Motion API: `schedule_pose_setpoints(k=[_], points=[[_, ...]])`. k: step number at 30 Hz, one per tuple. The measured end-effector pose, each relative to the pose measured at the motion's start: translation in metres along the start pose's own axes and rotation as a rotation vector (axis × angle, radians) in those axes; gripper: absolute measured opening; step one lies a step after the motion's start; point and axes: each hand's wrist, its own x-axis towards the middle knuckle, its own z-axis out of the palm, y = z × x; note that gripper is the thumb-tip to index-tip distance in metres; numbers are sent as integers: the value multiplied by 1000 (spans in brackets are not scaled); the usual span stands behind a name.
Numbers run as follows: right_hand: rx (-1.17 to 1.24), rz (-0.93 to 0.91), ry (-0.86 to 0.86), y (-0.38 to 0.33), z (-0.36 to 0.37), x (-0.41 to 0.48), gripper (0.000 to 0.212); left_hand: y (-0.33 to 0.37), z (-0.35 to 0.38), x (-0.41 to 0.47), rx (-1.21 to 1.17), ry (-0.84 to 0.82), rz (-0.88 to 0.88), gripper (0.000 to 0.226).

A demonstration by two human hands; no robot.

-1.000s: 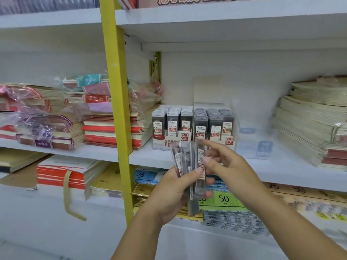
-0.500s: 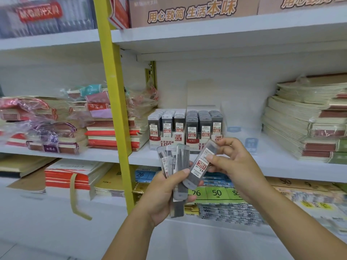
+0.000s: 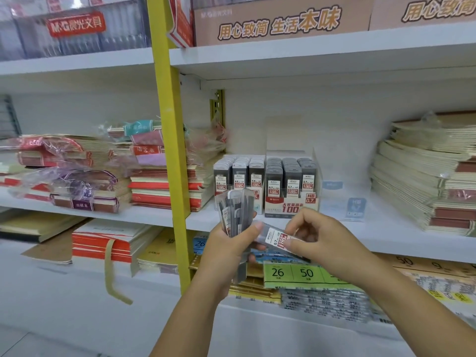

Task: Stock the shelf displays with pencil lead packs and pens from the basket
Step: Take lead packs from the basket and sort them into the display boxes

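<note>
My left hand grips a fanned bunch of grey pencil lead packs in front of the middle shelf. My right hand pinches a single lead pack marked 0.7, turned almost sideways beside the bunch. Behind the hands stand two display boxes on the shelf: a 0.5 lead display on the left and a 0.7 lead display on the right, both filled with upright packs. No basket or pens are in view.
A yellow upright post divides the shelving. Stacks of notebooks in plastic wrap lie to the left, cream notebook stacks to the right. A clear empty display holder stands right of the 0.7 box. The lower shelf holds paper packs below.
My right hand has pulled one lead pack out of the bunch and turned it from upright to nearly sideways. The camera view has tilted up, showing more of the top shelf.
</note>
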Motion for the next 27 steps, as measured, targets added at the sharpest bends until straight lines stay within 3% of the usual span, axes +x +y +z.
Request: schedule_pose_setpoints(k=[3,6,10,13,16,22,27], points=[[-28,-40,-140,-4,2,6,67,-1,2,8,-17,-30,21,22],[-48,-68,-63,-11,-4,16,76,-4,5,15,-90,-39,13,28],[51,-195,373,-23,-28,41,57,-9,0,25,-203,-102,-52,33],[-52,-357,541,-29,-48,61,48,-11,-2,30,-281,-155,-110,25],[-230,-383,527,-24,-55,74,45,-15,-3,32,-269,-172,-90,14],[-421,-273,408,0,-48,83,42,-19,-1,32,-247,-225,-34,26],[-833,-137,437,9,-36,86,37,-18,-4,32,-303,-254,-38,34]])
